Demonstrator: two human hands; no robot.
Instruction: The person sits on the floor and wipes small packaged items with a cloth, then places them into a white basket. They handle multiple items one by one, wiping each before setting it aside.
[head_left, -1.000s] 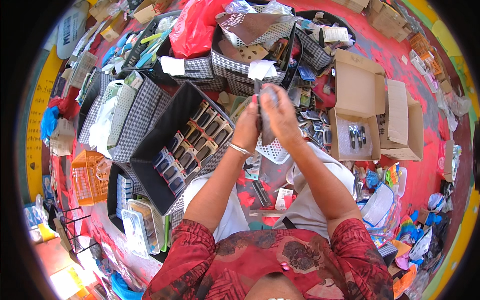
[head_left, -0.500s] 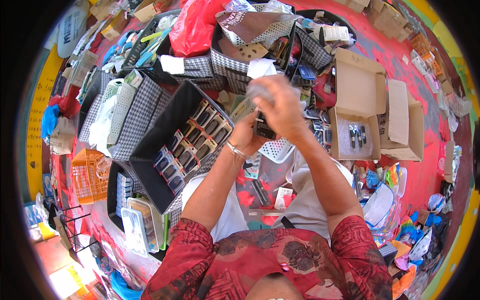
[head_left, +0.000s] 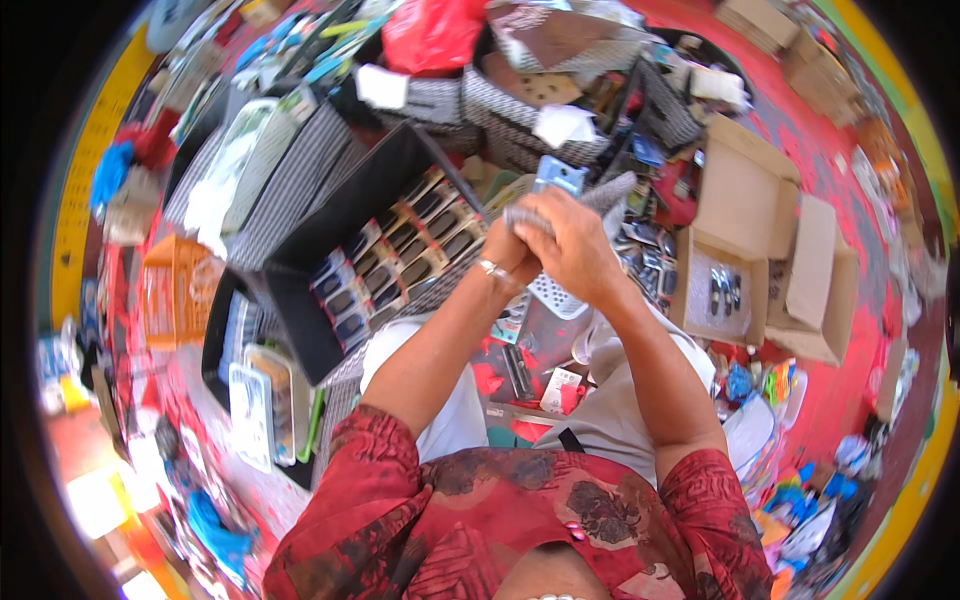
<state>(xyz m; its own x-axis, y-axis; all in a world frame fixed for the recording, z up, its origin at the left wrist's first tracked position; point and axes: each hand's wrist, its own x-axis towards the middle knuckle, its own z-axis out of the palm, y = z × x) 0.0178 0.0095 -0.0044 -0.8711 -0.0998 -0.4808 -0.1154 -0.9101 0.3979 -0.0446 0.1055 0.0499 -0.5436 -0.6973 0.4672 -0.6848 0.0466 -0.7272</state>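
Observation:
My two hands are together in front of my chest. My right hand point(head_left: 572, 240) lies over the left, its fingers closed on a grey cloth point(head_left: 608, 192) that trails out to the right. My left hand point(head_left: 508, 250) is closed beneath it, its fingers mostly covered. Beyond the knuckles a flat pack point(head_left: 560, 174) with a blue top and a small hole sticks out; the rest of it is hidden by the hands and cloth. Left of my hands, a black box point(head_left: 288, 318) holds rows of carded packs point(head_left: 408, 242) with dark oblong items.
An open cardboard box point(head_left: 745, 180) with dark pen-like items in bubble wrap stands at right. Houndstooth bins point(head_left: 515, 122) full of goods line the far side. An orange basket point(head_left: 172, 290) is at left; a white perforated basket point(head_left: 560, 300) sits under my hands.
My right hand has come down over the left with the grey cloth. The dark pack face seen before is now covered, and a blue end shows. The whole view has shifted slightly.

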